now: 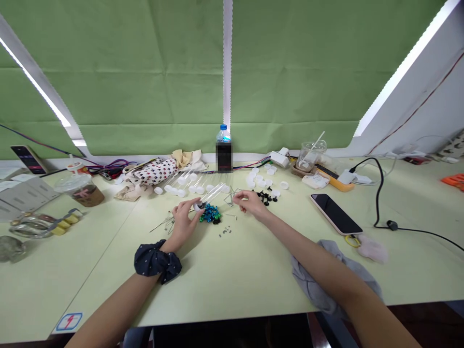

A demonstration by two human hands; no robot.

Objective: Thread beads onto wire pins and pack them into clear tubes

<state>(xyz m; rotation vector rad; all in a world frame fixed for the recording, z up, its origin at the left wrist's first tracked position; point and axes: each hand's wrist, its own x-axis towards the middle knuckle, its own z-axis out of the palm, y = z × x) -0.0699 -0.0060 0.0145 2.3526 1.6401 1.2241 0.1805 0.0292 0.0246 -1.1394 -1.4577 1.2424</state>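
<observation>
My left hand point(185, 220) is closed round the white-capped end of a transparent tube point(213, 193), which slants up and away to the right. Dark bits show near its capped end. Just beneath lies a heap of blue, green and black small screw-like parts point(210, 213). My right hand point(251, 205) has its fingers pinched together beside some thin L-shaped metal keys point(229, 197); whatever they hold is too small to make out. Tiny silver pieces point(225, 232) are scattered nearer to me. Thin metal rods point(167, 221) lie left of my left hand.
Capped transparent tubes point(184, 180), loose white caps point(284, 185) and black parts point(266, 199) lie behind my hands. A bottle point(224, 135) stands by the green blind. A phone point(336, 213), grey cloth point(315, 275) and black cable point(379, 193) are right; a drink cup point(87, 191) is left.
</observation>
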